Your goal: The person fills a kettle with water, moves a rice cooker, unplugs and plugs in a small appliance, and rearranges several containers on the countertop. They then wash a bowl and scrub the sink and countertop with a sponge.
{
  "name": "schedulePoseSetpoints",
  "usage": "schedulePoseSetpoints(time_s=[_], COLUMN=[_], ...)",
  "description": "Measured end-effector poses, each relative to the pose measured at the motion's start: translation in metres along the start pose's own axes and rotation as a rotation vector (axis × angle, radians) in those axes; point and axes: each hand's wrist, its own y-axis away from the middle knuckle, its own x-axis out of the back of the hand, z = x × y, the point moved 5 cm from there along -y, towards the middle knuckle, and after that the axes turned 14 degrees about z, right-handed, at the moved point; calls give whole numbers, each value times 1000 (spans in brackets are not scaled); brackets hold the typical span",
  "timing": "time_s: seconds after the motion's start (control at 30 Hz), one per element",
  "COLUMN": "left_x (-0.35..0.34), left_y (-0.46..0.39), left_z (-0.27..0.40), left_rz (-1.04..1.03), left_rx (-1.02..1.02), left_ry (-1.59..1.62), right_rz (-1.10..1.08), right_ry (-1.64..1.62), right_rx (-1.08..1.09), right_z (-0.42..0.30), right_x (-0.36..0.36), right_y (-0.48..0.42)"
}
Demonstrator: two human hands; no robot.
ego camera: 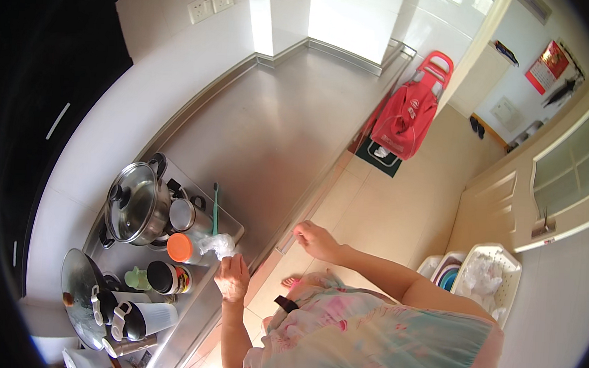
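Note:
My left hand (232, 279) is at the counter's front edge, its fingers closed on a crumpled clear plastic bag (219, 245). Beside the bag are a jar with an orange lid (180, 248) and a green toothbrush (215, 209). A steel mug (186, 215) is behind them, close to a lidded steel pot (139, 205). A black-lidded jar (167, 278) and a pale green object (137, 278) lie nearer the left. My right hand (316, 240), its fingers curled in, is just off the counter edge; nothing shows in it.
Shaker bottles (157, 320) and a glass pan lid (82, 297) crowd the lower left. The steel counter (272, 127) runs to a tiled corner. A red wheeled bag (404, 120) stands on the floor. Baskets (509, 278) are at right by a door (495, 206).

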Motion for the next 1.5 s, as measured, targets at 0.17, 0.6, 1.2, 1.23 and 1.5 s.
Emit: schedulePoseSetpoints(time_s=[0.17,0.6,1.2,1.23,1.5], left_x=[22,34,-194,-197,-222], left_y=[24,77,1,3,16], left_z=[0,55,197,199,206], left_rz=[15,-89,-502,-535,-621], left_rx=[-27,311,816,825,829], left_ry=[12,89,-115,-128,-144], right_rz=[90,580,374,329,-147], right_ry=[45,169,748,778,929], right_rx=[-49,-454,-50,35,518], right_z=[-8,169,522,535,546], right_x=[44,234,412,413,415], right_y=[35,-34,-457,-466,-505])
